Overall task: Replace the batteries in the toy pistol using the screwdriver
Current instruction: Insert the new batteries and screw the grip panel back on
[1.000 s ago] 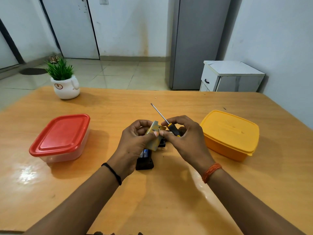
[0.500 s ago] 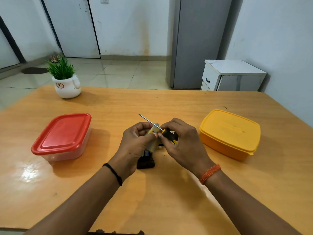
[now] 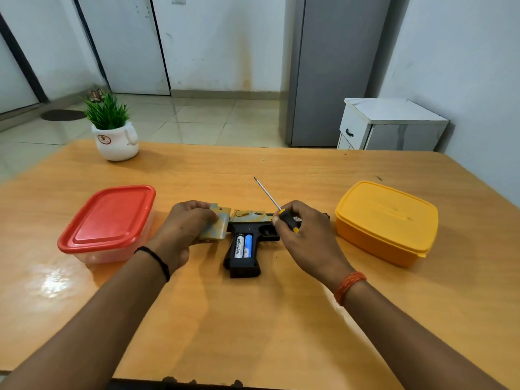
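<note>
The left hand gripped the flat yellow-patterned plastic battery cover, held off at nine o'clock, probably to bare the compartment. The right hand clasped the black-and-yellow-handled screwdriver, its shaft aimed toward eleven o'clock, away from the work. Between them the black toy pistol lay flat on the orange wooden table, two silver-and-blue cylindrical batteries exposed in its grip.

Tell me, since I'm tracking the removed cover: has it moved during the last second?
Yes. The left hand carried the cover leftward, toward the red-lidded box.

batteries: 2 | lidded boxes: 2 | screwdriver: 1 | pistol: 1
</note>
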